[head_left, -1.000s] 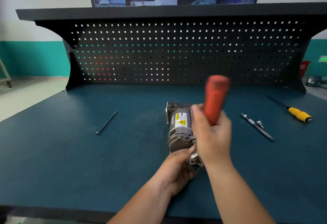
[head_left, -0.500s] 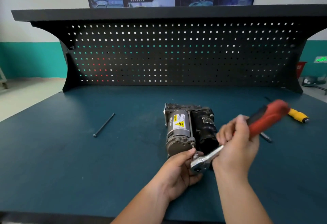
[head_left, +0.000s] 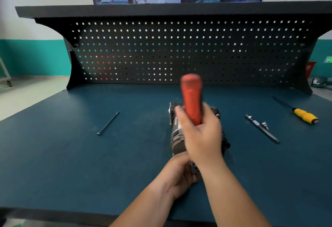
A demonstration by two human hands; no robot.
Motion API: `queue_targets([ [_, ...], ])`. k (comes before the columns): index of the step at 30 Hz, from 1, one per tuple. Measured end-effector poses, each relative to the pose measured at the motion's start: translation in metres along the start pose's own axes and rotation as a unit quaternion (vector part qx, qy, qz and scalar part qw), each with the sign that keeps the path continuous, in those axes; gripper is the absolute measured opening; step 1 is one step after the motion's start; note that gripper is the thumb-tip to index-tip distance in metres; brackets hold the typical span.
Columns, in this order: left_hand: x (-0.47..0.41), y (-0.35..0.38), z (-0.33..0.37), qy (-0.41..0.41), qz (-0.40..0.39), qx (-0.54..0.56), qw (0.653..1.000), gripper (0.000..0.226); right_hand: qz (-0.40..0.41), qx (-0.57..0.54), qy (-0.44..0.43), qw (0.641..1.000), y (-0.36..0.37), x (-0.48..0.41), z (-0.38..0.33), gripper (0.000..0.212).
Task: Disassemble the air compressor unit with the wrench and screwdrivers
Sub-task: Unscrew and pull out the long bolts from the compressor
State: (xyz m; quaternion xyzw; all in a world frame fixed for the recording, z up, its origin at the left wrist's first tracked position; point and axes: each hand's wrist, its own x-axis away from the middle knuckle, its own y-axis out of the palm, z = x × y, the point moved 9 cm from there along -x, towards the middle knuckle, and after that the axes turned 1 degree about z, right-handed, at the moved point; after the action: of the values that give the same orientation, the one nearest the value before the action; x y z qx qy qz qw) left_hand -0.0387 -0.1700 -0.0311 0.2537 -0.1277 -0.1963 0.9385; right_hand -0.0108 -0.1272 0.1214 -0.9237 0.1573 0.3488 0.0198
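The air compressor unit [head_left: 175,138] lies near the middle of the blue bench top [head_left: 71,155], its length running away from the person, largely hidden behind the two hands. The right hand [head_left: 201,137] is wrapped around the lower part of the wrench [head_left: 191,99], fingers curled tight on it. Its red handle stands almost upright above the unit and is blurred. The wrench's head is hidden behind the hand and wrist. The left hand [head_left: 177,178] sits at the near end of the unit with its fingers curled onto the housing, holding it – just which part it grips is hidden.

Off to the left, well apart from the unit, a long dark bolt [head_left: 107,123] lies at a slant. On the right lie a slim metal bar [head_left: 262,129] (a small silver piece sits beside it) and, farther out, a yellow-handled screwdriver [head_left: 303,115]. A black pegboard [head_left: 161,47] backs the bench.
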Motion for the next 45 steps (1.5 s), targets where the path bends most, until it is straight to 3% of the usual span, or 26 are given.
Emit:
queue_targets([
  [3,-0.003,-0.002,-0.004,-0.011,0.020,0.040,0.999,0.009,0.156,-0.172,0.079,0.969,-0.044,0.005,0.019,0.011],
  [7,-0.003,-0.001,-0.007,-0.026,0.024,0.044,0.998,0.012,0.308,-0.342,0.179,0.869,-0.091,0.020,0.058,0.034],
  [9,-0.002,-0.001,-0.008,-0.032,0.025,0.027,0.999,0.015,0.338,-0.359,0.232,0.838,-0.099,0.034,0.075,0.032],
  [11,-0.002,-0.001,-0.008,-0.034,0.024,0.024,0.999,0.015,0.327,-0.361,0.228,0.843,-0.098,0.036,0.074,0.032],
  [14,0.000,-0.001,-0.010,-0.048,0.020,0.026,0.998,0.015,0.270,-0.348,0.177,0.880,-0.086,0.025,0.055,0.034],
  [17,-0.002,0.002,-0.012,-0.049,0.004,0.017,0.999,0.015,0.178,-0.287,0.121,0.933,-0.061,0.010,0.029,0.019],
  [21,0.000,0.005,-0.006,-0.022,-0.007,-0.003,1.000,0.019,-0.050,-0.116,0.083,0.989,-0.002,0.006,0.011,0.008],
  [22,0.002,0.006,-0.004,-0.015,-0.013,0.000,1.000,0.012,-0.117,-0.075,0.066,0.988,0.014,0.007,0.008,0.011],
  [24,0.002,0.006,-0.004,-0.014,-0.025,0.025,0.999,0.029,-0.201,0.001,0.025,0.979,0.039,0.013,0.003,0.018],
  [27,0.003,0.004,-0.004,-0.015,-0.027,0.050,0.998,0.043,-0.244,0.062,0.001,0.968,0.055,0.018,0.003,0.017],
  [33,0.001,0.002,-0.001,0.014,-0.010,0.027,0.999,0.046,-0.320,0.036,0.032,0.946,0.060,0.023,0.005,0.019],
  [36,0.001,-0.002,0.003,0.025,0.028,-0.004,0.999,0.011,-0.266,-0.055,0.054,0.961,0.045,0.015,0.002,0.014],
  [39,-0.002,-0.003,0.000,0.009,0.032,0.006,0.999,0.011,-0.121,-0.215,0.118,0.962,0.007,0.006,0.013,0.010],
  [42,-0.002,0.000,-0.001,-0.005,0.028,0.021,0.999,0.016,0.025,-0.369,0.122,0.921,-0.036,0.008,0.027,0.011],
  [45,-0.001,0.001,-0.003,-0.013,0.030,0.017,0.999,0.019,0.179,-0.428,0.159,0.872,-0.074,0.022,0.053,0.014],
])
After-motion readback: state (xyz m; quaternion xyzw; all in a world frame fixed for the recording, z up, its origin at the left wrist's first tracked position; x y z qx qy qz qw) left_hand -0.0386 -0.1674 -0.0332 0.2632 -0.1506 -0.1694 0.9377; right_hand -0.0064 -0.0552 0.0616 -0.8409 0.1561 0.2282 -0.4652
